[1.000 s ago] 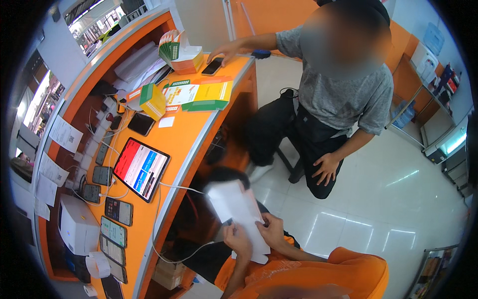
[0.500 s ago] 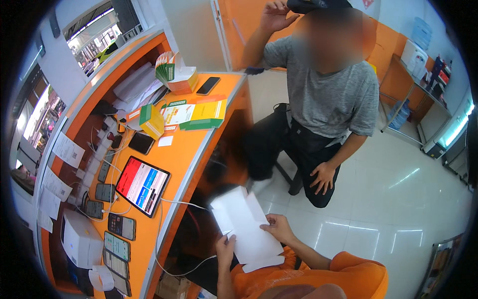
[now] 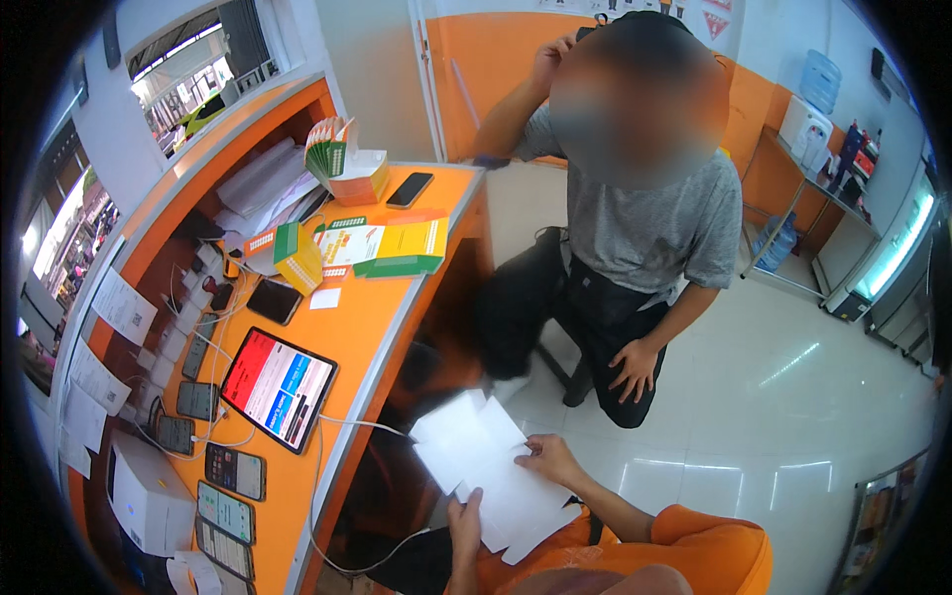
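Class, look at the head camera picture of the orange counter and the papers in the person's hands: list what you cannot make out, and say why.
- Papers: any writing is too small to see in the head view.
- Left hand: its fingers are hidden behind the papers, so the grip is unclear.
- Right hand: it rests on the sheets' edge; whether it pinches them is unclear.
- Tablet: screen content too small.
- Seated person: face blurred.

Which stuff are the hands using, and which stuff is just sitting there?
In use:
- white papers, held by the left hand and the right hand

Just lying about on the orange counter:
- tablet with its screen lit
- row of phones
- black phone
- green and yellow boxes
- white box
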The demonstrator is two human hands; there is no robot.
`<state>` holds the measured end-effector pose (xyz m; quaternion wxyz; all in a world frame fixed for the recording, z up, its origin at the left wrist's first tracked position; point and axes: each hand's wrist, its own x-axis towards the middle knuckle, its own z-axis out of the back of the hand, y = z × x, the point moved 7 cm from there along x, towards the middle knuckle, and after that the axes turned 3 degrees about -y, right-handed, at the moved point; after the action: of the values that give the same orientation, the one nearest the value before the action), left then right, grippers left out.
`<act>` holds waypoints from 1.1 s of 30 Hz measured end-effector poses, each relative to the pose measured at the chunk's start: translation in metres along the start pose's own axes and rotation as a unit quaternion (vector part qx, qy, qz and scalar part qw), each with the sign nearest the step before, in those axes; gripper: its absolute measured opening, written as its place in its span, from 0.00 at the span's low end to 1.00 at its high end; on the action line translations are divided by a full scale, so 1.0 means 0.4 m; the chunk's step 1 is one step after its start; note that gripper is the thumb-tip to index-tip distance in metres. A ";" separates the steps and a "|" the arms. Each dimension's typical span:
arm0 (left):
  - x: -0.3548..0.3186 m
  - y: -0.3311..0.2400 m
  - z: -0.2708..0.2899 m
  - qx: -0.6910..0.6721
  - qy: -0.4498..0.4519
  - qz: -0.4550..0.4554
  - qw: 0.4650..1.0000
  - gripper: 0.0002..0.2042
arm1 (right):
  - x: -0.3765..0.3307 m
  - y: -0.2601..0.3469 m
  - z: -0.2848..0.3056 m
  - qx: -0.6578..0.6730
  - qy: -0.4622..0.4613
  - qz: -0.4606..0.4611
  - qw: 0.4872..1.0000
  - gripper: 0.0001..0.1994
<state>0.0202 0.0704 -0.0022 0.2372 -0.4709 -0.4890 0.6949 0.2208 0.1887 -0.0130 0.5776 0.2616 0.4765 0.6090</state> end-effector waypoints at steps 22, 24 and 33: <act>0.009 0.027 -0.007 -0.007 0.020 -0.076 0.997 0.17 | -0.028 0.052 -0.007 -0.050 -0.007 -0.004 0.999 0.16; 0.006 0.021 -0.003 -0.005 0.017 -0.078 0.997 0.17 | -0.029 0.030 -0.015 0.016 0.008 -0.057 0.998 0.18; 0.003 0.023 0.003 0.014 0.003 -0.119 0.993 0.16 | -0.022 0.091 -0.011 -0.125 0.003 0.056 0.991 0.19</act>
<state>0.0200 0.0670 -0.0110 0.3261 -0.4077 -0.5313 0.6672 0.2023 0.1837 0.0194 0.5690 0.2122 0.3831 0.6961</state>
